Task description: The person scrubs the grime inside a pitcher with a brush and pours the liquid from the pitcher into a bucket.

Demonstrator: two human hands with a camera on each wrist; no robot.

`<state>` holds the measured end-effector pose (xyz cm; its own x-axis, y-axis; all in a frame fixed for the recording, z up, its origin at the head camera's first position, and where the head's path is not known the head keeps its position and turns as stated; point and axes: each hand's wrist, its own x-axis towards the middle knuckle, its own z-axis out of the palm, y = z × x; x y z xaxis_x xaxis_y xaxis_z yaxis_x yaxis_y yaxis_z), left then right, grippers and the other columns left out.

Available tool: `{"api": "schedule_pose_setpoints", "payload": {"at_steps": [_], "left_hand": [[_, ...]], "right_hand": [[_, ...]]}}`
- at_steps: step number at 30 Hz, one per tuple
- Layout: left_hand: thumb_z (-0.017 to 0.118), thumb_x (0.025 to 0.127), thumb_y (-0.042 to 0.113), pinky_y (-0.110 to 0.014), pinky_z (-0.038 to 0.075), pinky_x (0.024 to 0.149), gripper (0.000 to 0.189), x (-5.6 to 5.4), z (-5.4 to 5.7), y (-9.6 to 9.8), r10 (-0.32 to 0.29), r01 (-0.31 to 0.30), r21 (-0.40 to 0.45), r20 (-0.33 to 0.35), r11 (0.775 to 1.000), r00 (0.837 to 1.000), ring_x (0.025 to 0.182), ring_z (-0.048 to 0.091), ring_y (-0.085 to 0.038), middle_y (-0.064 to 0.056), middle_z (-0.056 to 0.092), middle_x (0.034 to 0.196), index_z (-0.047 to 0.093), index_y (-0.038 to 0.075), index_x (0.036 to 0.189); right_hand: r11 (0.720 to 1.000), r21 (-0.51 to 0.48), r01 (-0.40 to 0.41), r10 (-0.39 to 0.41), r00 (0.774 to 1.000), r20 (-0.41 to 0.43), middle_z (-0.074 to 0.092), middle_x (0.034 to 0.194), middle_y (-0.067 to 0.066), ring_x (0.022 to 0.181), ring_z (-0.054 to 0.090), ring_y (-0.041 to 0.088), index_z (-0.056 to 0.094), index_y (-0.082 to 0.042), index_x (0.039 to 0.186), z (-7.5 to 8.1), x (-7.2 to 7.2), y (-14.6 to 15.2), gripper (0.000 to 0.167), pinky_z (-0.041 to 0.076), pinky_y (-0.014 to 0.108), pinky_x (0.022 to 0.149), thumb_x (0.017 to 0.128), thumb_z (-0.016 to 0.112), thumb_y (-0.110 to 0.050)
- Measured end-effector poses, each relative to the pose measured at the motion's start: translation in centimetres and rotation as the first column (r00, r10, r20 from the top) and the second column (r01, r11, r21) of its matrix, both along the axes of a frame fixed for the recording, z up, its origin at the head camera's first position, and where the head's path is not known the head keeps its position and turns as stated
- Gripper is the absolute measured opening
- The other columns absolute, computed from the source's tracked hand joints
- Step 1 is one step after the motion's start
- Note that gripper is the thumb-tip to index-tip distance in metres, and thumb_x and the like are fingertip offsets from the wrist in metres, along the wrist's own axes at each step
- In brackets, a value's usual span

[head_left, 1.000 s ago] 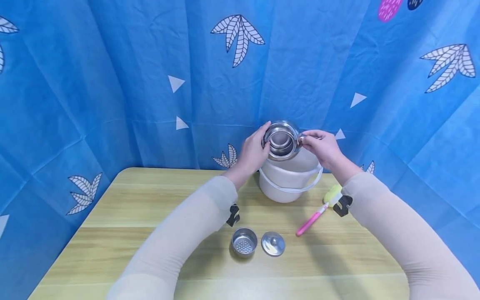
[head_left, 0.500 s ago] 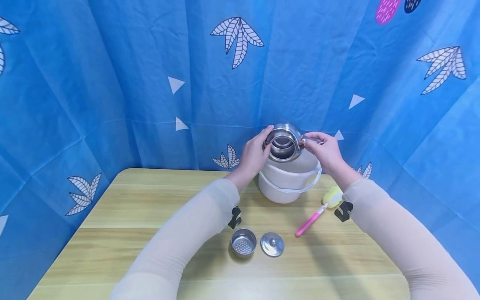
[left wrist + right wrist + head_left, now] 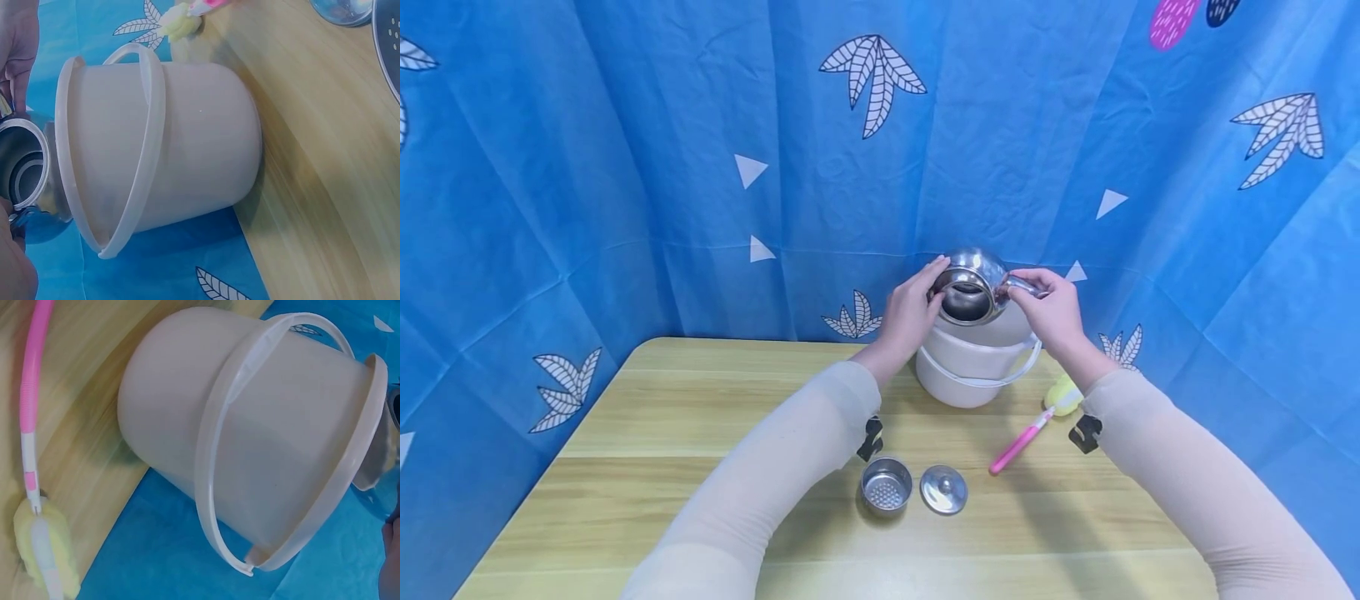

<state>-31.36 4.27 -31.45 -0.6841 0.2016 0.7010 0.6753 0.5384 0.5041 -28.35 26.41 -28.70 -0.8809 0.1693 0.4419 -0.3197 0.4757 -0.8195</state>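
Note:
A shiny steel teapot [image 3: 981, 265] hangs over the mouth of the white bucket [image 3: 962, 375], tipped so its round opening faces back toward me. My left hand [image 3: 910, 312] grips the pot's left side, thumb near the opening's rim. On the other side, my right hand [image 3: 1052, 308] pinches the metal spout [image 3: 1024, 286] between thumb and fingers. Seen from the left wrist, the pot's opening [image 3: 25, 162] is right beside the bucket's rim. A steel strainer basket [image 3: 887, 487] with a perforated bottom and a round knobbed lid [image 3: 943, 489] lie on the table.
A yellow sponge brush [image 3: 1063, 395] with a pink handle lies right of the bucket. The bucket's white handle [image 3: 985, 382] hangs down its front. The wooden table [image 3: 715, 417] ends at a blue patterned curtain [image 3: 700, 167] behind and at the sides.
The teapot has tipped further, its opening turning downward and toward me so more of its upper body shows. Both hands keep their hold and have shifted slightly down.

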Motion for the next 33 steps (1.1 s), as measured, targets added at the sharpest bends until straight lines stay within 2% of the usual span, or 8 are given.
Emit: {"api": "schedule_pose_setpoints", "payload": {"at_steps": [7, 13, 21, 27, 33], "left_hand": [[0.072, 0.092, 0.007, -0.032, 0.047, 0.106, 0.055, 0.1, -0.2, 0.2, 0.005, -0.005, 0.009, -0.012, 1.000, 1.000, 0.130, 0.055, -0.022, 0.004, 0.052, 0.148, 0.057, 0.020, 0.143], [0.073, 0.092, 0.009, -0.033, 0.049, 0.103, 0.053, 0.3, -0.4, 0.2, 0.014, -0.014, 0.003, -0.006, 1.000, 1.000, 0.130, 0.055, -0.021, 0.007, 0.051, 0.147, 0.059, 0.021, 0.142], [0.072, 0.092, 0.010, -0.028, 0.045, 0.106, 0.052, 0.2, -0.6, 0.3, 0.001, -0.002, -0.019, -0.046, 1.000, 0.999, 0.132, 0.052, -0.014, 0.004, 0.051, 0.148, 0.059, 0.020, 0.141], [0.073, 0.091, 0.009, -0.027, 0.042, 0.108, 0.054, 0.3, -0.7, 0.4, 0.001, -0.003, -0.040, -0.062, 0.999, 0.998, 0.133, 0.052, -0.016, 0.002, 0.051, 0.148, 0.058, 0.020, 0.142], [0.073, 0.091, 0.009, -0.028, 0.044, 0.107, 0.056, 0.2, -0.8, 0.5, 0.008, -0.012, -0.049, -0.073, 0.999, 0.997, 0.132, 0.053, -0.020, 0.000, 0.052, 0.148, 0.056, 0.020, 0.143]], "right_hand": [[1.000, -0.005, 0.023, -0.023, 0.999, -0.030, 0.073, 0.114, 0.008, 0.096, 0.064, 0.001, 0.069, -0.003, 0.118, -0.6, 0.0, 0.1, 0.030, 0.052, 0.013, 0.081, 0.091, 0.070, -0.016], [1.000, -0.007, 0.020, -0.020, 0.999, -0.048, 0.069, 0.124, 0.014, 0.098, 0.063, 0.004, 0.068, -0.003, 0.122, -0.9, 0.1, 0.1, 0.033, 0.053, 0.013, 0.081, 0.091, 0.069, -0.013], [0.998, 0.043, 0.054, -0.048, 0.992, -0.120, 0.071, 0.120, 0.011, 0.096, 0.064, 0.005, 0.070, -0.008, 0.121, -1.2, 0.5, 0.1, 0.031, 0.052, 0.012, 0.075, 0.090, 0.068, -0.011], [0.994, 0.077, 0.083, -0.070, 0.983, -0.167, 0.071, 0.121, 0.006, 0.099, 0.065, 0.007, 0.071, -0.009, 0.120, -1.4, 0.8, 0.0, 0.031, 0.052, 0.011, 0.076, 0.089, 0.069, -0.010], [0.989, 0.116, 0.093, -0.063, 0.968, -0.242, 0.071, 0.122, 0.003, 0.104, 0.067, 0.014, 0.071, -0.007, 0.118, -1.8, 0.6, 0.1, 0.030, 0.052, 0.010, 0.079, 0.088, 0.069, -0.007]]}}
